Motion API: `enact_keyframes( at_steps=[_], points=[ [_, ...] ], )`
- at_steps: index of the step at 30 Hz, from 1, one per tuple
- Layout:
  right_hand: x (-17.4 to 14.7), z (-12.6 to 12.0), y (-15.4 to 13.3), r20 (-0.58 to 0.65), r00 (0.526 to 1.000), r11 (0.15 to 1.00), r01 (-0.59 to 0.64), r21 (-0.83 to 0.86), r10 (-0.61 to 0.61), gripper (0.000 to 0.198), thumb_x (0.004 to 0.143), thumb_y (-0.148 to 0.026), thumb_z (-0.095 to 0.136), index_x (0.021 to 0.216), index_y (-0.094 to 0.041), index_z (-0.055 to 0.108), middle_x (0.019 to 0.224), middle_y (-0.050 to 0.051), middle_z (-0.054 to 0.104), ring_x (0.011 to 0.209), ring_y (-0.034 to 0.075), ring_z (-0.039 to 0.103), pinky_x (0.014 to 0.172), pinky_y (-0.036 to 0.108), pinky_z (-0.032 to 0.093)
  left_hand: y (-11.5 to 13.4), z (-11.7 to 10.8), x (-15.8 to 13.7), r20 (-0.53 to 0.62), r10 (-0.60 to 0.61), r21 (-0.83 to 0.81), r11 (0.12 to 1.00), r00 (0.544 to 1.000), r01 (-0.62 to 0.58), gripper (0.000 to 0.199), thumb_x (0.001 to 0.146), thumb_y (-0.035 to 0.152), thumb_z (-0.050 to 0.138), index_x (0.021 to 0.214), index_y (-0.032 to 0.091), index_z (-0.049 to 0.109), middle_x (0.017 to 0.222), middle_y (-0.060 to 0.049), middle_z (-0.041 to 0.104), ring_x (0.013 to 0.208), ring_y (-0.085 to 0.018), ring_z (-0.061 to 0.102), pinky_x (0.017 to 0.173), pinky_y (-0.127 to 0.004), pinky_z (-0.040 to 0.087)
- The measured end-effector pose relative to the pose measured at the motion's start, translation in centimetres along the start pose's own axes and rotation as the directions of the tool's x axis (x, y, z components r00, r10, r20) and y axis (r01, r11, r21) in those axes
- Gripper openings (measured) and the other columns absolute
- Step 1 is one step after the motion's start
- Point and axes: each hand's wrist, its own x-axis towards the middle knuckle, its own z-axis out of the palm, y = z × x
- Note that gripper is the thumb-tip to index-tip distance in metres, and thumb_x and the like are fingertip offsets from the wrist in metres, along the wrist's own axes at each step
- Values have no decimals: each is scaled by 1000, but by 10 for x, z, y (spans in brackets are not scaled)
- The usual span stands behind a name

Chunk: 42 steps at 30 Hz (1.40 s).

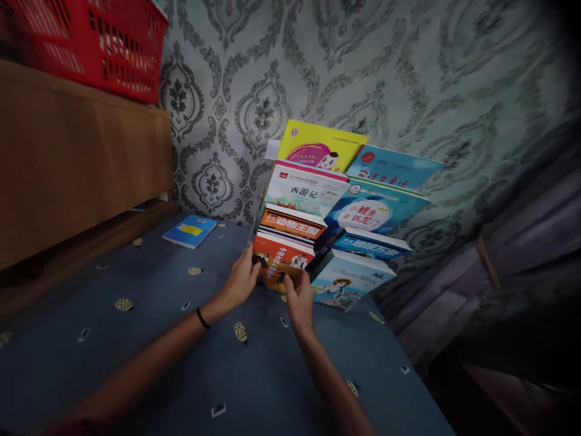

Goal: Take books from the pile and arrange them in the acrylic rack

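My left hand (pixel 240 280), with a dark band on its wrist, grips the left edge of a red-orange book (pixel 283 259). On the lower right part of the same book, the fingers and thumb of my right hand (pixel 300 300) are closed, covering some of its cover. This book is at the front of the left column of a tiered display of books. Behind it rise an orange-titled book (pixel 293 223), a pale book (pixel 306 192) and a yellow book (pixel 320 145). The right column holds a light-blue book (pixel 351 283) in front, with several blue books (pixel 379 209) behind.
A blue book with a yellow picture (pixel 189 231) lies flat on the dark blue patterned sheet (pixel 158 339). To the left stands a wooden cabinet (pixel 86 163) with a red plastic basket (pixel 91 48) on top. Patterned wallpaper is behind; a tied curtain (pixel 458 284) hangs right.
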Motion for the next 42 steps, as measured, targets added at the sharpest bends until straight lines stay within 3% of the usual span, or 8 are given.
enact_keyframes(
  at_steps=[17,26,29,32,34,37,39,42],
  points=[
    [-5,-2,3,-84,992,993,-102,-55,98,43,77,-47,63,109,-18,59,112,14,71,105,30,67,98,50,49,5,-7,-7,55,-84,-78,993,995,88,61,91,15,44,152,15,36,136,-16,53,129,-26,52,113,-44,43],
    [-2,-11,10,-33,993,989,-113,-93,110,46,75,-51,67,106,-18,61,111,15,73,106,31,68,97,52,51,6,-12,-1,101,-96,-70,992,990,104,60,92,20,46,151,13,38,143,-18,53,138,-29,47,119,-49,37],
    [-2,-15,-3,1,995,987,-98,-126,98,55,78,-56,66,117,-18,58,119,16,70,111,32,67,97,50,52,6,-14,1,92,-59,-120,990,994,70,62,91,18,46,152,19,36,141,-14,55,137,-28,47,118,-50,38],
    [-1,-18,-31,-54,997,969,31,-247,-45,63,85,-54,63,136,-20,49,135,17,60,121,31,61,100,51,50,8,-18,2,102,-48,-144,988,994,63,62,90,17,47,151,19,37,138,-14,55,136,-28,47,117,-49,40],
    [6,-21,-55,-84,961,889,208,-409,-264,59,90,-49,60,139,-19,48,141,18,55,128,32,55,105,54,45,11,-21,5,107,-54,-138,988,993,68,61,89,17,48,149,17,38,137,-15,55,135,-28,48,116,-48,40],
    [28,-25,-90,39,835,662,463,-589,-549,50,94,-41,57,138,-18,51,146,19,50,138,34,46,111,61,37,16,-24,13,82,-42,-134,990,996,53,60,90,19,49,149,15,37,139,-16,53,134,-29,47,117,-47,39],
    [47,-27,-106,170,772,535,563,-630,-613,48,96,-39,54,140,-18,52,147,19,50,139,34,45,112,61,35,17,-24,21,66,-32,-133,990,997,41,62,90,21,50,151,16,35,137,-15,54,133,-29,47,116,-47,38],
    [73,-27,-117,345,743,438,634,-637,-574,47,99,-40,51,142,-21,51,149,18,50,139,32,47,113,57,37,14,-20,30,73,-43,-122,991,996,52,61,89,23,53,149,18,39,126,-13,55,125,-29,51,111,-46,42]
  ],
)
